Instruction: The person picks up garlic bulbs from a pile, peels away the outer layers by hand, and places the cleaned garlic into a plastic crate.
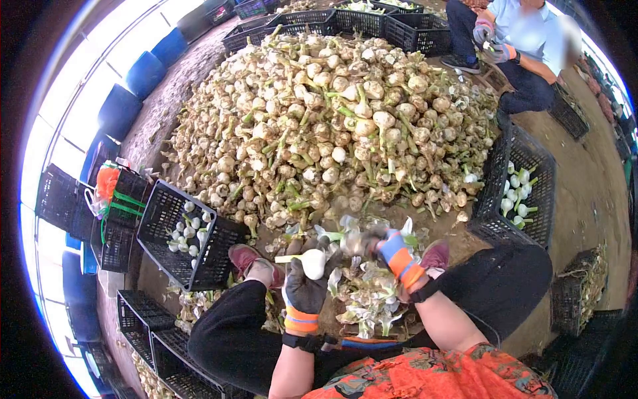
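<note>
My left hand, in a dark glove with an orange and blue cuff, is closed around a white garlic bulb. The bulb's short green stem points left. Close by on the right is my right hand, gloved the same way and smeared by motion, so its fingers and anything in them cannot be made out. Peeled skins and leaf scraps lie on the ground below both hands. Just beyond rises a large heap of unpeeled, soil-stained garlic.
A black crate at left holds several cleaned bulbs, as does another crate at right. More crates line the heap's far side. A gloved co-worker sits at upper right. Blue barrels stand along the left wall.
</note>
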A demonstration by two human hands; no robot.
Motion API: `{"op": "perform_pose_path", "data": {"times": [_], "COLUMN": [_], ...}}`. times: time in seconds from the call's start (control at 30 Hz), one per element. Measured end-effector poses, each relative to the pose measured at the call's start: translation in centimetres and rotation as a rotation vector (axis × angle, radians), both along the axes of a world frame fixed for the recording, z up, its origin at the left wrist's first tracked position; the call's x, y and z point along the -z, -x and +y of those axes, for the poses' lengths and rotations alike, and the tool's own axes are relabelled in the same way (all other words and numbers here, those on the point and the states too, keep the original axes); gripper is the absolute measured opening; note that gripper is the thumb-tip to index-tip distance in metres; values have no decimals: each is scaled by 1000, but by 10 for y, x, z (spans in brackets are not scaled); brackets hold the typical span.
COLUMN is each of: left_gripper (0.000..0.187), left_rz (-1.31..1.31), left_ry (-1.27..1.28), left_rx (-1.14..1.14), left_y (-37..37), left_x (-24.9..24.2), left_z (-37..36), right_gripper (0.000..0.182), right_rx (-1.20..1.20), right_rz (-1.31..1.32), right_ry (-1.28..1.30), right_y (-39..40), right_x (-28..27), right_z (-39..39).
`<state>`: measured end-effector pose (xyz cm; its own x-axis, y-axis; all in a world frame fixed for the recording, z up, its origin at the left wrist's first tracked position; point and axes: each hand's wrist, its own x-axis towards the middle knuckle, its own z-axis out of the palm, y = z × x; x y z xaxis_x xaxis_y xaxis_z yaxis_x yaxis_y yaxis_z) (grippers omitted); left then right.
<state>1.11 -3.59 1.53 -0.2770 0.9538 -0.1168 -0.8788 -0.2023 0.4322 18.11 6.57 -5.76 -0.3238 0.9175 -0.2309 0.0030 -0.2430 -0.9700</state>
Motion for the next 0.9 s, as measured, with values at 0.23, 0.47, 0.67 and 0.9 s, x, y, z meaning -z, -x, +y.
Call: {"op": "perform_pose_path", "data": {"times": [0.23,0.47,0.67,0.9], "left_gripper": [70,54,47,56], "left_rz": [-46,213,525,435], "left_ry": [-192,-81,462,293], "left_rx": [-213,-431,-241,-50], "left_y": [118,121,70,46], "left_x": [-16,-6,20,25], "left_z": [8,6,28,34], "right_gripper": [45,43,24,36], "right_rx": [-445,-250,82,-478], "right_rz": [-1015,-966,-369,607], "right_ry": [-70,-218,-59,451], "right_y": [13,122,127,71], "right_x": [72,125,114,-43], "right_z": [15,100,106,50]}}
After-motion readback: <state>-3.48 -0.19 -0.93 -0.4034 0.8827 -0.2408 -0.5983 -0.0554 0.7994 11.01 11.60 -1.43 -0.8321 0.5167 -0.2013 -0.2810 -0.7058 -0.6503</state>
